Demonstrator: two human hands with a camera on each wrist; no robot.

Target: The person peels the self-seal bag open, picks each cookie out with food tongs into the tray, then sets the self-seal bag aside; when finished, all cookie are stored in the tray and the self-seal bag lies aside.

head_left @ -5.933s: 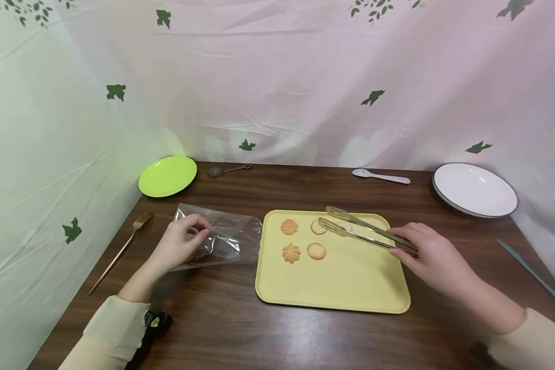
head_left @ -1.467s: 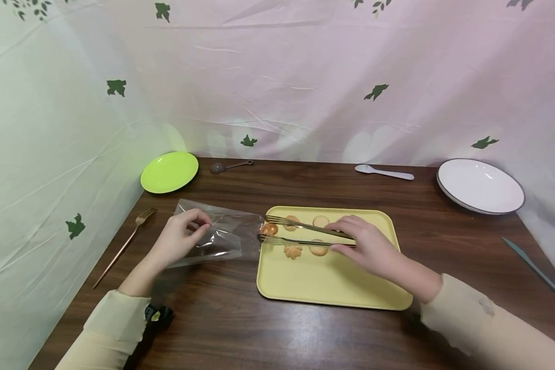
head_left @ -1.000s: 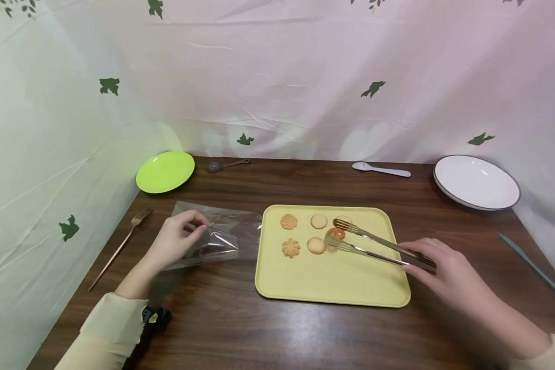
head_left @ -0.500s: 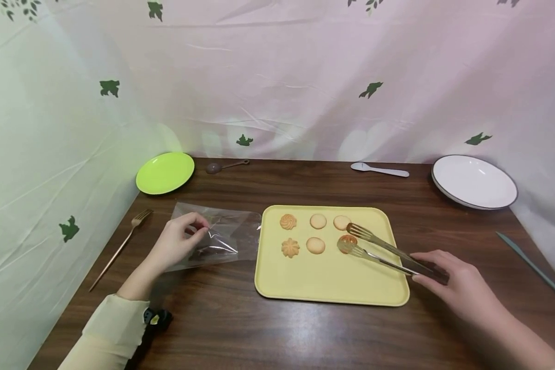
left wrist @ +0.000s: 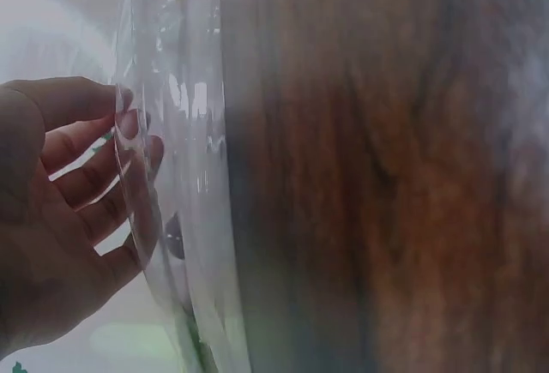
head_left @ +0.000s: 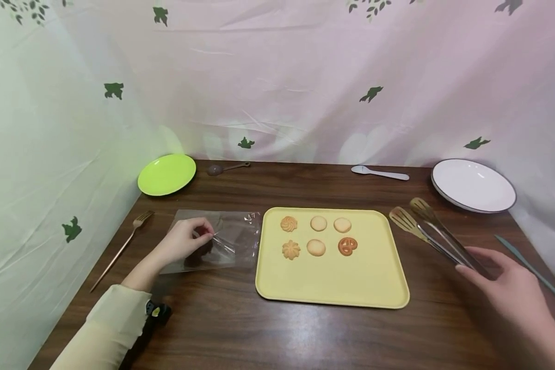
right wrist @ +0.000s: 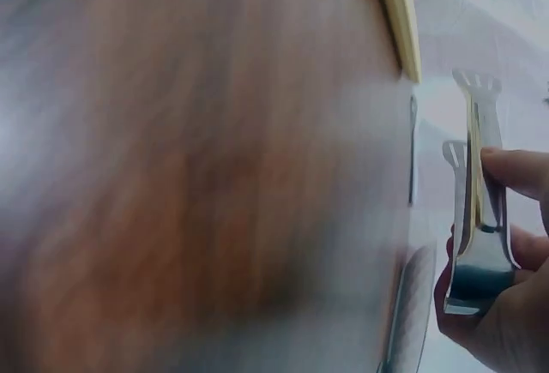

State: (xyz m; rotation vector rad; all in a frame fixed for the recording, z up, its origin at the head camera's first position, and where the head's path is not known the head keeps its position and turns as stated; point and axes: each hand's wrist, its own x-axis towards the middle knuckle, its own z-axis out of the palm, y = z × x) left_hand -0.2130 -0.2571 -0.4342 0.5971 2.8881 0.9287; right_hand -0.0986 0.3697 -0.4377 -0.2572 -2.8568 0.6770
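My left hand [head_left: 185, 241] pinches the upper layer of a clear plastic bag [head_left: 242, 241] between thumb and index finger. In the left wrist view the bag's film [left wrist: 197, 133] hangs beside the fingertips. My right hand [head_left: 509, 282] holds metal tongs [head_left: 437, 231] with slotted ends, spread apart with nothing between them, beyond the tray's right edge. On the yellow tray [head_left: 333, 282] lie several cookies in two rows: a swirl cookie [head_left: 289, 224], a flower-shaped cookie [head_left: 291, 250], round plain cookies [head_left: 316, 247] and a brown pretzel cookie [head_left: 348, 246].
A green plate [head_left: 167, 174] and a dark spoon [head_left: 216, 169] stand at the back left. Behind the tray lies a pale knife-like utensil [head_left: 380, 172]. A white dish [head_left: 474, 185] is back right, a teal utensil [head_left: 532, 270] at right. A copper fork [head_left: 122, 251] lies left.
The pretzel cookie came from the bag side to the tray's right, carried by the tongs, and was let go. The right hand then drew the tongs right, off the tray. The left hand keeps its pinch.
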